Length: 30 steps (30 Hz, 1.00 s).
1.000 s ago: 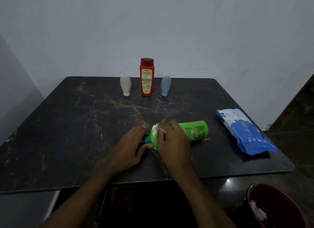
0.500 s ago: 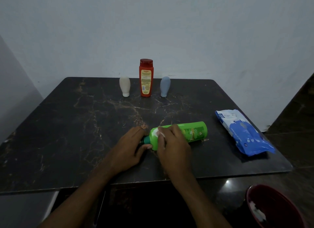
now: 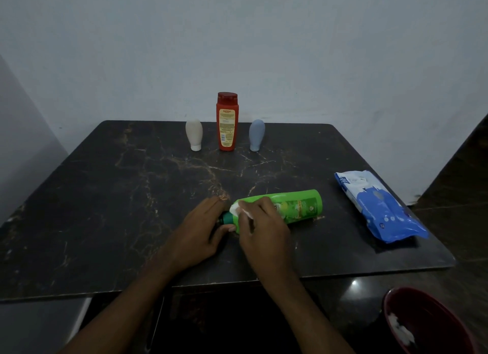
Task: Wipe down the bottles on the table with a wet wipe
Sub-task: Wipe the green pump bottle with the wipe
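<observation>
On tabletop point(image 3: 105, 208) green bottle point(image 3: 293, 207) lies flat; left grip point(image 3: 196, 235) curled round its cap end; right grip point(image 3: 264, 232) pinches wet wipe point(image 3: 236, 209) against neck.

Single head-worn wide-angle view, set above the near edge of the table point(image 3: 105, 208), facing forward and down, tabletop close, wall point(image 3: 264, 50) behind, floor point(image 3: 462, 195) at right.

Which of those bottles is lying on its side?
The green bottle, lying in the foreground; the red bottle, white bottle and grey-blue bottle all stand upright at the far edge.
</observation>
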Available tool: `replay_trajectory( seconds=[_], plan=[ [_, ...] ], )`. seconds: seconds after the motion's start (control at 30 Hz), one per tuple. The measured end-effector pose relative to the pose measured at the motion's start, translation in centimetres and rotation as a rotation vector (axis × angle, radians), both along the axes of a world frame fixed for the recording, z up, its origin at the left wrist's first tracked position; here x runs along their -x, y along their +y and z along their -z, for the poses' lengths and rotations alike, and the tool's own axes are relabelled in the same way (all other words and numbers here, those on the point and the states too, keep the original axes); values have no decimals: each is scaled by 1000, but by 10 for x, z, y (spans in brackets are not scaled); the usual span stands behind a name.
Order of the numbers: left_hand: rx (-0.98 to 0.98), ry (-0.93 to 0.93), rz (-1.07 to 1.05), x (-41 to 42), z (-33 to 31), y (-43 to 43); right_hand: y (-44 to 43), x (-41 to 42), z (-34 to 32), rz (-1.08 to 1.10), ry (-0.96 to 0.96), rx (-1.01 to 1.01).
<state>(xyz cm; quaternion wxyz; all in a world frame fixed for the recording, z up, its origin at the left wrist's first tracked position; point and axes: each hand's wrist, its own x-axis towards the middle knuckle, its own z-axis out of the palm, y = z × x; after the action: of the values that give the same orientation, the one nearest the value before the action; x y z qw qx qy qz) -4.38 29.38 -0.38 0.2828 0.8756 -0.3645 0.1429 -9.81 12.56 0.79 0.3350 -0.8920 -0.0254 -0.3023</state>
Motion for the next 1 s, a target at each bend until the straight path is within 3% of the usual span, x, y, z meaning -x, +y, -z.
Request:
replay_trajectory(
  seconds=[0.3,0.43,0.67,0.8,1.0],
  plan=[
    [-16,0,-12,0,-2,-1,-62,-21,-7,250,88,-110],
    [-13,-9,-16,-1,0,-1,-28,-16,-12,172,81,-132],
    [-6,-10,-14,0,-1,-1,-12,-9,-14,72,45,81],
    [-11,-7,-16,1,-4,-2,-56,-19,-14,200,166,7],
    [-6,-20,-12,1,-3,-2,-120,-31,-8,383,198,-38]
  ],
)
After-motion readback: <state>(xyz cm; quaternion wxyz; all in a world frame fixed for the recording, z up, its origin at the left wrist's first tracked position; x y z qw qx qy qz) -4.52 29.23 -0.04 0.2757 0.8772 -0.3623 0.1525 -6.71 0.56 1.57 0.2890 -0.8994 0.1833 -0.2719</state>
